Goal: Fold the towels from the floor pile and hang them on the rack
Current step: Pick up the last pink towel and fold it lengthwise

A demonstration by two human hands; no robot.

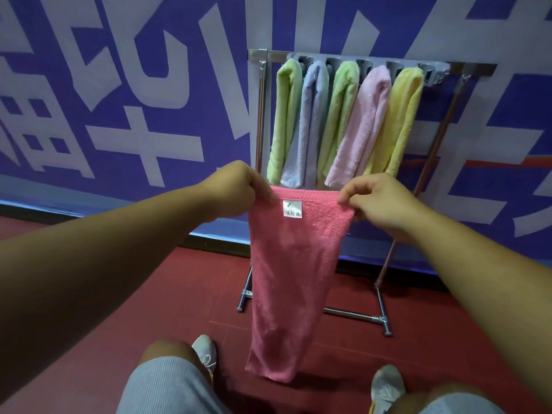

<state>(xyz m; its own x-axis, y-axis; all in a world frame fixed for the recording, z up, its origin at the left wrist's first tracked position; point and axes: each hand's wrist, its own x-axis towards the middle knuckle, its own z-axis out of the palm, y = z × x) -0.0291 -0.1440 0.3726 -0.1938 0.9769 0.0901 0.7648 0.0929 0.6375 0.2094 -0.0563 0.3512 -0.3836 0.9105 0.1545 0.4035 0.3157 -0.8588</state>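
Left hand (236, 186): pinched on upper left corner of pink towel (291, 276).
Right hand (376, 201): pinched on upper right corner of same towel.
Pink towel: held up in front of rack (261, 115), hanging lengthwise, lower end above red floor (179, 294); white label (292, 209) near top edge, facing camera.
Rack: five folded towels side by side: green (285, 121), blue (307, 127), green, pale pink (360, 127), yellow (400, 121).
Behind: blue wall banner (134, 100).

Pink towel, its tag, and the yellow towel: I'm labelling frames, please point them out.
Pink towel (292, 279): head view, mid cloth.
Tag (292, 209): head view, label centre.
Yellow towel (400, 115): head view, mid fold.
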